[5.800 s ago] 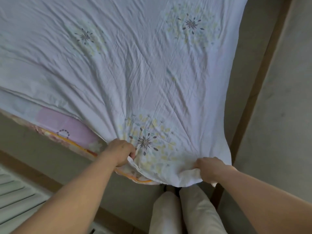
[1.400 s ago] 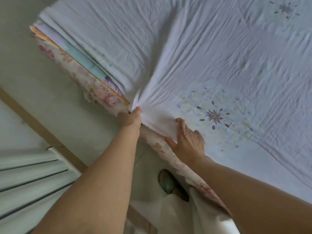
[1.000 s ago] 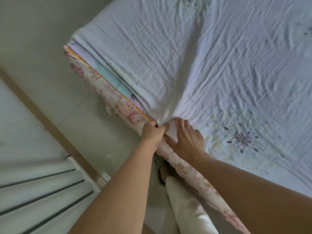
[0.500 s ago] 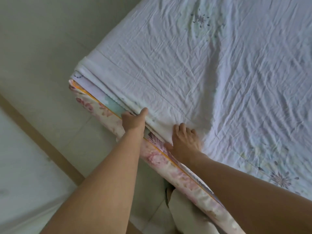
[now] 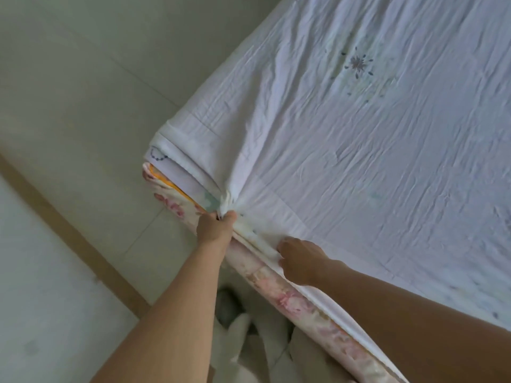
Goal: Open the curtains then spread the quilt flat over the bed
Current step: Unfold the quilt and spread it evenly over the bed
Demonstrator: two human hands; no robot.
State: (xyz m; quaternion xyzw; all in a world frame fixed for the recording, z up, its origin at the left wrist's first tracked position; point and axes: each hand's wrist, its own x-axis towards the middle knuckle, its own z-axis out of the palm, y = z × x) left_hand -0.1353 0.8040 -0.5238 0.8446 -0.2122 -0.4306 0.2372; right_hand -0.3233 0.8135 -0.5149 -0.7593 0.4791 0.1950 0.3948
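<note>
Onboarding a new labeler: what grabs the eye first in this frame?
The left hand grips a bunch of the white quilt at the bed's near edge, with creases fanning out from the grip. Just right of it, the right hand curls on the quilt's edge, above the pink-flowered side of the mattress. A dark flower print sits on the quilt at upper right.

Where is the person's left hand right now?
In the head view, the left hand is lower centre, gripping a bunched fold of the white quilt at the edge of the floral mattress, just left of the right hand.
</note>
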